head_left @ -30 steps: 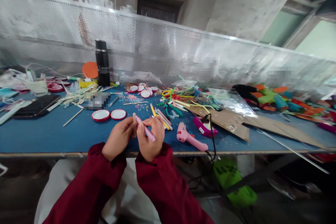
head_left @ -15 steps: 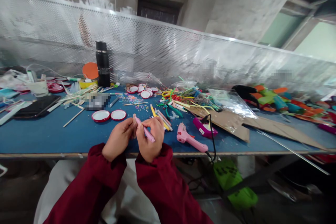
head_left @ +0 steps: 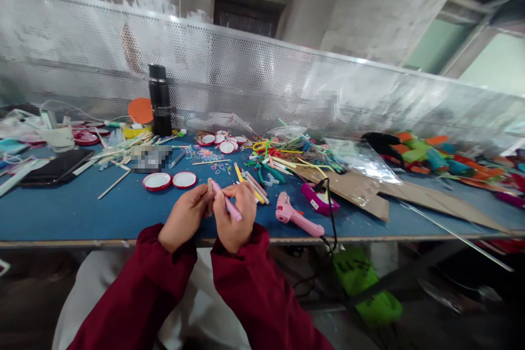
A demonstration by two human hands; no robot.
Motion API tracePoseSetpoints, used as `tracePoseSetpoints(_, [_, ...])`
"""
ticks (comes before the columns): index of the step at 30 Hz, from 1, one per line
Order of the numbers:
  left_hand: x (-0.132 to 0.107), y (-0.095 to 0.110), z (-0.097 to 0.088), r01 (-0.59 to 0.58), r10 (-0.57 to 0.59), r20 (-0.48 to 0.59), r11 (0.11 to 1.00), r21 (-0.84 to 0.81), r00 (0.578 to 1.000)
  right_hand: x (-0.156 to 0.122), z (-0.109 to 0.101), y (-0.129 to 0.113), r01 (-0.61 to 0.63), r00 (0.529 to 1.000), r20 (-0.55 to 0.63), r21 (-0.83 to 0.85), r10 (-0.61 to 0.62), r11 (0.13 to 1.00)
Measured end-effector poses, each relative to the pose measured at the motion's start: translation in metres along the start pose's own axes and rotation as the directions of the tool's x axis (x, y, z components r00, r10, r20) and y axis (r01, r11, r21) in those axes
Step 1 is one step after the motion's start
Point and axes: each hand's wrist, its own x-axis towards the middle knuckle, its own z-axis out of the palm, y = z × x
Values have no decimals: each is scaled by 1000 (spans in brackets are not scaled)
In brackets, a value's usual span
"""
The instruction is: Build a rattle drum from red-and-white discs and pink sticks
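Both of my hands meet over the near edge of the blue table. My right hand is closed around a pink straw that slants from its upper left tip down into the palm. My left hand is closed too, its fingertips pinching a small pale piece held upright against the straw's upper tip. Dark red sleeves cover both forearms.
A pink glue gun with a black cord lies right of my hands, a magenta device behind it. Two red-rimmed lids lie ahead, with straws, sticks, a black bottle, a phone, cardboard and a perforated metal screen behind.
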Motion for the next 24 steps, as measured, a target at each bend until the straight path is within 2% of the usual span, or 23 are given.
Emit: tracePoseSetpoints(24, [0, -2, 0, -9, 9, 1, 1000, -5, 1000, 1, 0, -2, -18, 1000, 19, 15, 18, 1000])
